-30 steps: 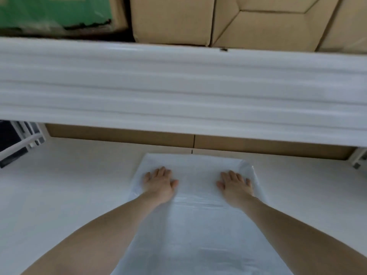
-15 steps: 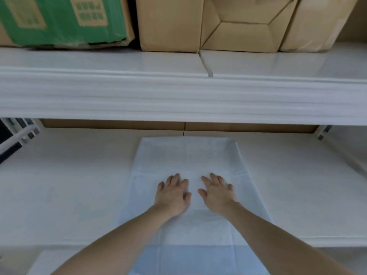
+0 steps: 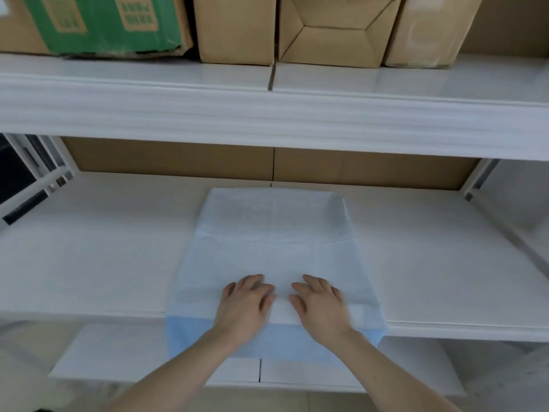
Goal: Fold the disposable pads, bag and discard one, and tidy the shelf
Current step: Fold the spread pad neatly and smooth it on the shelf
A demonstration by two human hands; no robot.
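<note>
Seen from above, looking down along two bare forearms into a white shelving unit. On the middle white shelf (image 3: 89,257), a pale blue rectangular disposable pad (image 3: 273,251) spread flat, its far end near the brown cardboard backing (image 3: 166,159), its near end hanging over the front edge of the shelf and showing a deeper blue there. A crosswise crease visible partway up the pad, with the right far corner slightly lifted. Left hand (image 3: 248,304) and right hand (image 3: 319,306) lying palm down side by side on the near part of the pad, close together but not touching. Fingers (image 3: 252,282) of both hands straight and loosely spread, pressing on the sheet, gripping nothing. Above, an upper white shelf (image 3: 386,81) carrying a green printed cardboard box (image 3: 107,22) at left and plain brown cardboard boxes (image 3: 326,28) in a row to its right. Below, the front of a lower white shelf (image 3: 133,361) just visible under the overhanging pad. White metal frame uprights (image 3: 44,165) at far left.
</note>
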